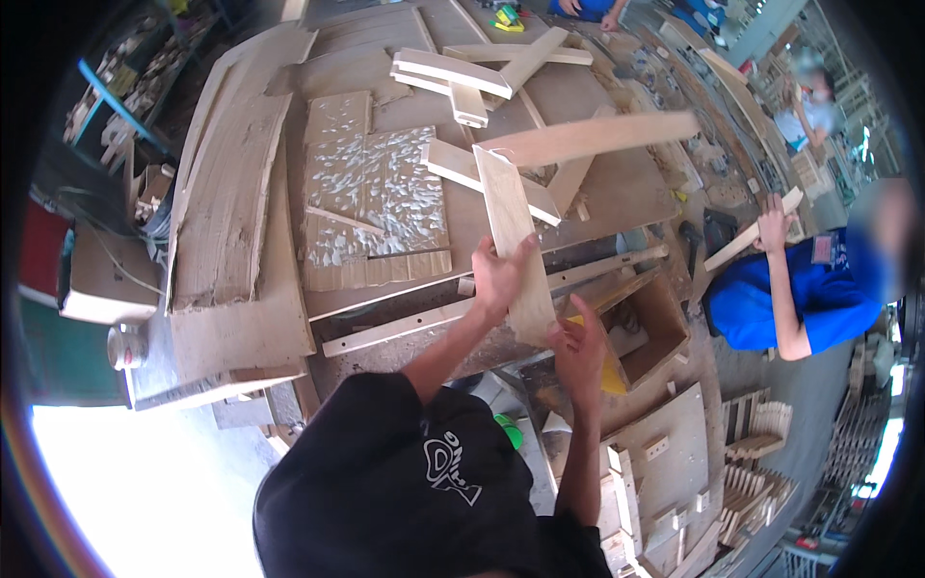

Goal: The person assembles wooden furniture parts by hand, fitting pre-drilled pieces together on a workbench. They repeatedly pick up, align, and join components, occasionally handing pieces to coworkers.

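Observation:
My left hand is closed around a pale wooden board, tilted up and away from me over the table's near edge. At its far end the board meets a reddish-brown plank, which is blurred and stretches to the right; I cannot tell whether they are joined. My right hand is by the board's near end, fingers apart, one fingertip at or touching its edge. Behind the board, a pale wooden piece lies on the worktable.
Cardboard with white dabs lies left of the boards. Several wooden strips are stacked at the back. An open wooden box stands at right. A person in blue holds a wooden piece beyond it. Worn sheets lie far left.

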Motion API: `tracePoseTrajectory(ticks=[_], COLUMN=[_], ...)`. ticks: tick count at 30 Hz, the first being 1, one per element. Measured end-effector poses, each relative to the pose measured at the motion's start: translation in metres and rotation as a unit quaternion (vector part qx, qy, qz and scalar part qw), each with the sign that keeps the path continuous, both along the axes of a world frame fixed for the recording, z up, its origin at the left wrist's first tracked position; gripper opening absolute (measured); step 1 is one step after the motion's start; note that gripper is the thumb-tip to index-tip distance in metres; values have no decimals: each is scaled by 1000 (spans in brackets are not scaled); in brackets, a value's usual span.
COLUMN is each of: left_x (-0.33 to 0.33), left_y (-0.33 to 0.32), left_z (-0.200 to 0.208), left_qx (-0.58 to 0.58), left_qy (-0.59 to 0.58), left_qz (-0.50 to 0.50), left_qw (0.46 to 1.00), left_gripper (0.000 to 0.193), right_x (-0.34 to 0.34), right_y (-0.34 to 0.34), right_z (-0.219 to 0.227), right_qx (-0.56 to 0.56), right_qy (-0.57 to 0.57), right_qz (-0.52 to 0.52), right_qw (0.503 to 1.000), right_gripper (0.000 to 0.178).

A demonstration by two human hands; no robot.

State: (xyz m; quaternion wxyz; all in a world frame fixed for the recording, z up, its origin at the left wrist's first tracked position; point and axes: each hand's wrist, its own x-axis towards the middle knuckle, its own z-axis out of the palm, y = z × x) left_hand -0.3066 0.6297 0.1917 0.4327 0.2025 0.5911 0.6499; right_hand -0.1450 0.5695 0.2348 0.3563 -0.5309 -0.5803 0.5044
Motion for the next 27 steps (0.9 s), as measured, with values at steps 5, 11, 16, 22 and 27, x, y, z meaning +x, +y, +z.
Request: tracePoseTrajectory(ticks=[5, 11, 16, 22, 27], left_x=[45, 41, -1, 52, 156], left_y=[-30, -32, -49, -52, -109], left_z=[62, 146, 209, 221, 36], left_qx=[160, 250, 613, 351, 436], left_qy=[-166, 210, 589, 777, 543], left_qz=[-21, -491, 4, -270, -603], left_qw=[973, 808, 526, 448, 389], left_gripper=[33, 36, 30, 52, 41], right_x=[14, 127, 181, 182, 200], right_y=[-14, -23, -89, -147, -195], right_z=[25, 150, 328, 345, 312], right_qx=[235, 441, 474, 267, 55], right_qy=[-58, -198, -414, -673, -708], right_qz=[-30, -104, -94, 93, 237], right_qw=[970, 869, 771, 683, 663], right_gripper=[54, 40, 20, 20, 21])
